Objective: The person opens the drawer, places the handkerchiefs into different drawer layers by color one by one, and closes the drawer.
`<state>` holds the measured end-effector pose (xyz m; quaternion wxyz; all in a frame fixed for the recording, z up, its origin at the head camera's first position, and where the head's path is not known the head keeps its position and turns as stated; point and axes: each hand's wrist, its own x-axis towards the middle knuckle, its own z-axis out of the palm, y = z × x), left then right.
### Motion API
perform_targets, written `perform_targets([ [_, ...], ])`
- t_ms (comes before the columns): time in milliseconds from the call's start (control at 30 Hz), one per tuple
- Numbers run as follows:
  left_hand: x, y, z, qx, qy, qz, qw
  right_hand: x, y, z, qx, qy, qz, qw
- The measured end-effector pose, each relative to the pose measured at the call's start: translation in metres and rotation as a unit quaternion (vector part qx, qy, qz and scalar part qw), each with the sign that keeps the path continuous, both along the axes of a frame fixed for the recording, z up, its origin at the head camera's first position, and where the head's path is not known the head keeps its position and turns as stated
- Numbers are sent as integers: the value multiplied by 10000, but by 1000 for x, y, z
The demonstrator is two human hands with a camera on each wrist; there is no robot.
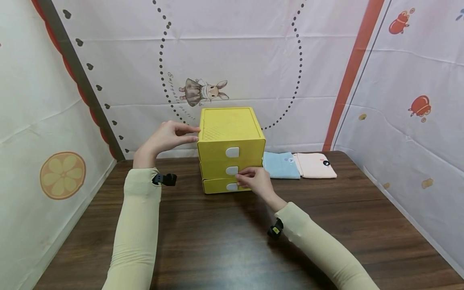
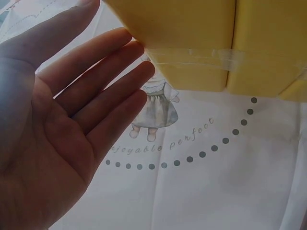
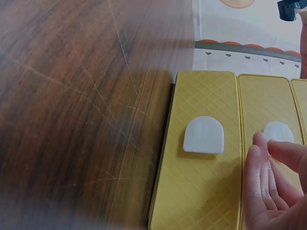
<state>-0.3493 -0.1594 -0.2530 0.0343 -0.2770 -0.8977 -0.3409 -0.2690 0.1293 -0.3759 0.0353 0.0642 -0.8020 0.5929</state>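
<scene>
A yellow three-drawer box (image 1: 232,125) stands on the table, its drawers closed in the head view. Each drawer front carries a white rounded handle; the top handle (image 1: 232,152) and the bottom handle (image 3: 204,135) are uncovered. My left hand (image 1: 168,139) is at the box's upper left side, its fingers fairly straight and fingertips right at the edge; the left wrist view shows the spread palm (image 2: 53,129). With thumb and fingertips drawn together, my right hand (image 1: 256,181) pinches the middle handle (image 3: 278,132) at its right end, covering part of it.
A folded blue cloth (image 1: 280,166) and a folded pink cloth (image 1: 315,166) lie right of the box, a round dark patch on the pink one. Printed white curtains (image 1: 235,60) rise behind and beside the dark wooden table (image 1: 210,241). Clear tape (image 2: 196,57) crosses the box's side.
</scene>
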Motion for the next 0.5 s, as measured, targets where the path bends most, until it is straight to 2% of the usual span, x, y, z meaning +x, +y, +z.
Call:
perform_targets([
  [67, 0, 0, 0, 8, -4, -11, 10000, -7, 0, -9, -69, 24, -92, 9999],
  [500, -2, -1, -2, 39, -41, 24, 10000, -7, -2, -11, -56, 151, -237, 9996],
])
